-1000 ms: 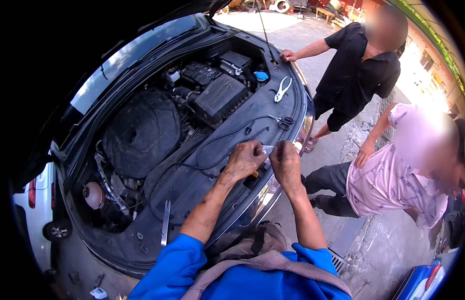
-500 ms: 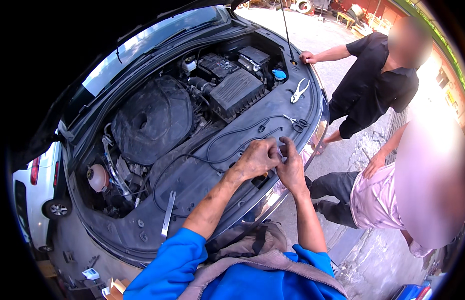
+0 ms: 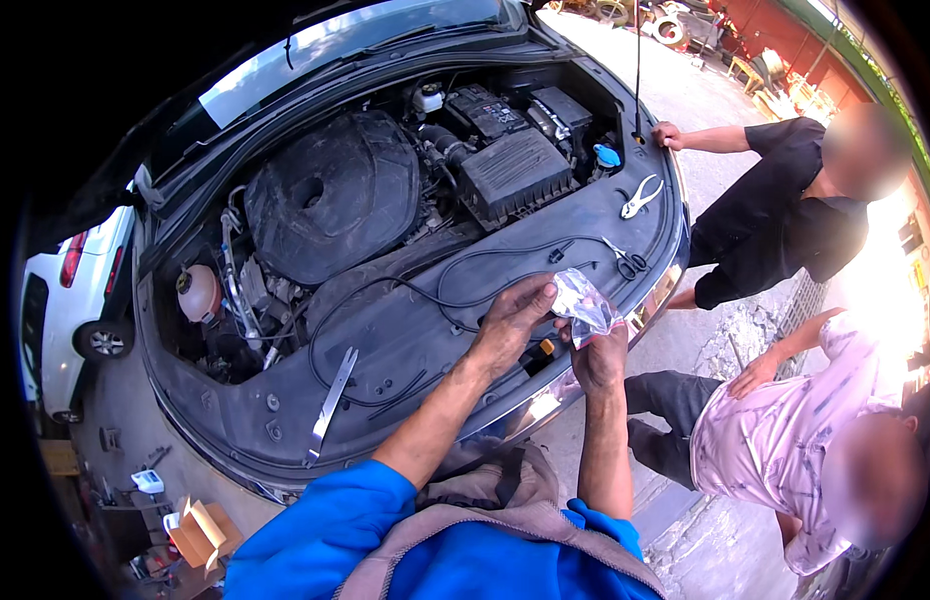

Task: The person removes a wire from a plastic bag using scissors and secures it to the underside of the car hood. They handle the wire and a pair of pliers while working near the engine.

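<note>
A small clear plastic bag (image 3: 588,308) with a reddish edge is held up between my hands over the front edge of the engine bay. My left hand (image 3: 513,322) pinches its left side with thumb and fingertips. From below, my right hand (image 3: 600,362) has its fingers closed on the bag's lower edge. What the bag contains cannot be made out through the glare. Just behind the hands, a thin black cable (image 3: 425,290) lies looped across the black front cover (image 3: 485,262). Scissors (image 3: 628,262) and pliers (image 3: 641,197) rest to the right of it.
A flat metal trim tool (image 3: 333,405) lies at the cover's left. Beyond are the engine cover (image 3: 335,195) and coolant tank (image 3: 198,293). A person in black (image 3: 775,205) touches the car's edge; another in a pink shirt (image 3: 775,400) stands nearer. An open carton (image 3: 207,535) sits lower left.
The bag has come into plain view as my hands moved slightly apart and my right hand turned. The view has shifted, and the person in pink shows more fully.
</note>
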The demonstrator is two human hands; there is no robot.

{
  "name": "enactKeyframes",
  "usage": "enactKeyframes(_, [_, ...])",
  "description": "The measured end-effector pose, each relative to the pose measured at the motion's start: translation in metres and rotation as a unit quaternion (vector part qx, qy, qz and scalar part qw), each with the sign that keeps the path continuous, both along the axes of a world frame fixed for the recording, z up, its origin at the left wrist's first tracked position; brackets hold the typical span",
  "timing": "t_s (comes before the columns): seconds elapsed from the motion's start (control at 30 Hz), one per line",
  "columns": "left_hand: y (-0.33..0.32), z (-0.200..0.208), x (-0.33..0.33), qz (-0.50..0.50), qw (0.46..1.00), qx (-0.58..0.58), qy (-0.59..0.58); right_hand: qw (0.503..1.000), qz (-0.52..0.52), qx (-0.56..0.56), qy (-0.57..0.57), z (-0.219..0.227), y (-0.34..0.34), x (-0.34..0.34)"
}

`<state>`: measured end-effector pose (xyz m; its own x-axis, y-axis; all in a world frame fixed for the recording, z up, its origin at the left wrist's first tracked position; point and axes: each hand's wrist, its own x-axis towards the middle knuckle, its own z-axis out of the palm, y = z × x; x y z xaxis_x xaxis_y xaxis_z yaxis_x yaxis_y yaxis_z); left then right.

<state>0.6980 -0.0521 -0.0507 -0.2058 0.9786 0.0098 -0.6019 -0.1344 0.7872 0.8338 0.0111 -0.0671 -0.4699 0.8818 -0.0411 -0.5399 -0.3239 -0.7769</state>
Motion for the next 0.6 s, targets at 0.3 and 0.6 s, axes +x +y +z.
enactKeyframes(0.3, [-0.001, -0.010, 0.000, 0.047, 0.993, -0.003, -0.106, 0.996, -0.066, 0.012, -0.058, 0.007, -0.017, -0.018])
enactKeyframes(0.6, [0.000, -0.014, -0.003, 0.045, 0.995, -0.028, -0.083, 0.975, -0.104, 0.072, -0.184, 0.000, -0.012, -0.021])
